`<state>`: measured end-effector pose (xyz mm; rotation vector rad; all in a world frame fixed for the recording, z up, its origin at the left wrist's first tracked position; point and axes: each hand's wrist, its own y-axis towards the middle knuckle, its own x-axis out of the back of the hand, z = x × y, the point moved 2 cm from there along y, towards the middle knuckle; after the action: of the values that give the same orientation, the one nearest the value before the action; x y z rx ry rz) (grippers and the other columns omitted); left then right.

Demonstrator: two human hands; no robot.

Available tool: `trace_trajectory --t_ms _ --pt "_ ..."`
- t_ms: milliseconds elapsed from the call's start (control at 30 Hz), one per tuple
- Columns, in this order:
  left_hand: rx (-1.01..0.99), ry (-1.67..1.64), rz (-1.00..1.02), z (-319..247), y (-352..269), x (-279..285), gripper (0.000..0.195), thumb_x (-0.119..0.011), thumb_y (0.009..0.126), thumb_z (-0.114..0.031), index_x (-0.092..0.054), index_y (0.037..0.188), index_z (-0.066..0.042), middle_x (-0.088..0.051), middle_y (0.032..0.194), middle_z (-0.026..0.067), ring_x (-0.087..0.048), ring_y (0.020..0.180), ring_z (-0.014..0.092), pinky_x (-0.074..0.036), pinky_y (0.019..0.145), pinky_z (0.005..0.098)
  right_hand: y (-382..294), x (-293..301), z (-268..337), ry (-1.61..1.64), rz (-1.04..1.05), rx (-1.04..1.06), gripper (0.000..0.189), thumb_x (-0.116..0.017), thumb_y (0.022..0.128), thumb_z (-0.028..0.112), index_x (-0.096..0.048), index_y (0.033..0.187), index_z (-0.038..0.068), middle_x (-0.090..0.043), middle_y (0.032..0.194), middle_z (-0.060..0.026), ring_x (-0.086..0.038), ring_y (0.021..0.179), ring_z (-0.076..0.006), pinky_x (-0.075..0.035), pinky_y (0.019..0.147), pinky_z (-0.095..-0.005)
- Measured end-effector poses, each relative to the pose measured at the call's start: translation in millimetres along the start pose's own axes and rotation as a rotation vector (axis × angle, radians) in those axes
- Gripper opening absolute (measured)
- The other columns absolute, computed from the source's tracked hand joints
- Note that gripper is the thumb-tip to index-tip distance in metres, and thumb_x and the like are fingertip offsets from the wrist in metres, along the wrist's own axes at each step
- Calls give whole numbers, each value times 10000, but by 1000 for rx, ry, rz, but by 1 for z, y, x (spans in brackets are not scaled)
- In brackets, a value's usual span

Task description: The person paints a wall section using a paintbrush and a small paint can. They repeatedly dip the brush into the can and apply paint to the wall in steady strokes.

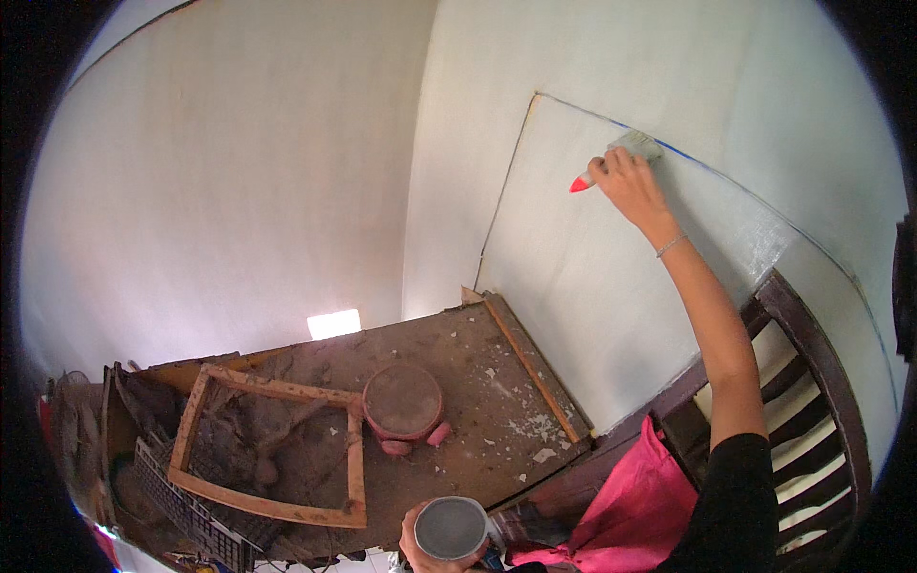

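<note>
My right hand (630, 183) grips a flat paintbrush (640, 145) with a red-tipped handle. Its bristles lie against the pale wall (573, 272), at a dark and partly blue cable (688, 156) that runs along it. Low in the picture, my left hand (415, 544) is wrapped around a round container (450, 528), held upright near the front of the dusty cabinet top. Grey shows inside its pale rim; whether that is liquid paint, I cannot tell.
On the dusty wooden cabinet top (473, 387) are a wooden frame (269, 508), a round reddish object (402, 401), a black keyboard (190, 501) and paint flakes (544, 455). A pink cloth (630, 501) hangs beside a dark wooden slatted backrest (824, 358) at right.
</note>
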<state>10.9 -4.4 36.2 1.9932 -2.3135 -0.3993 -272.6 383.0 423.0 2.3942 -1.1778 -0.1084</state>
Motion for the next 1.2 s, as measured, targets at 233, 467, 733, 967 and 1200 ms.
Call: trace_trajectory --t_ms 233,467,733,967,1200 --pt "-23 -17 18 5 -9 6 1082 -940 645 -223 -308 1499 -23 -536 1423 193 -542 1314 279 -421 1128 440 -27 -2 36 89 -116 210 136 -640 911 156 -649 1029 89 -662 951 -55 -631 986 -192 -531 780 -326" --pt "-111 111 -11 -36 4 -7 1095 -999 549 -273 -376 1404 7 -627 1264 175 -649 1139 275 -520 996 418 -50 -10 28 65 57 244 147 -626 899 163 -649 1036 113 -653 1024 -52 -613 1008 -184 -539 840 -348" --pt "-82 61 -15 -36 -13 -4 1121 -1016 543 -291 -375 1413 8 -589 1317 188 -661 1141 288 -547 964 417 -60 1 10 -104 56 21 222 -620 914 178 -639 1129 126 -647 1091 -57 -620 1069 -193 -549 791 -336" --pt "-19 242 -50 -34 -17 -1 1069 -1009 548 -271 -395 1380 1 -608 1256 161 -651 1115 256 -539 953 407 -171 -8 237 493 183 239 135 -629 891 164 -676 996 92 -685 1019 -79 -665 955 -221 -570 713 -365" --pt "34 215 -70 -35 -14 -6 1049 -1004 539 -229 -376 1353 -22 -597 1208 125 -619 1087 242 -509 963 414 -228 -2 321 1096 308 -245 246 -665 911 86 -685 1147 20 -686 971 -156 -682 935 -286 -588 756 -392"
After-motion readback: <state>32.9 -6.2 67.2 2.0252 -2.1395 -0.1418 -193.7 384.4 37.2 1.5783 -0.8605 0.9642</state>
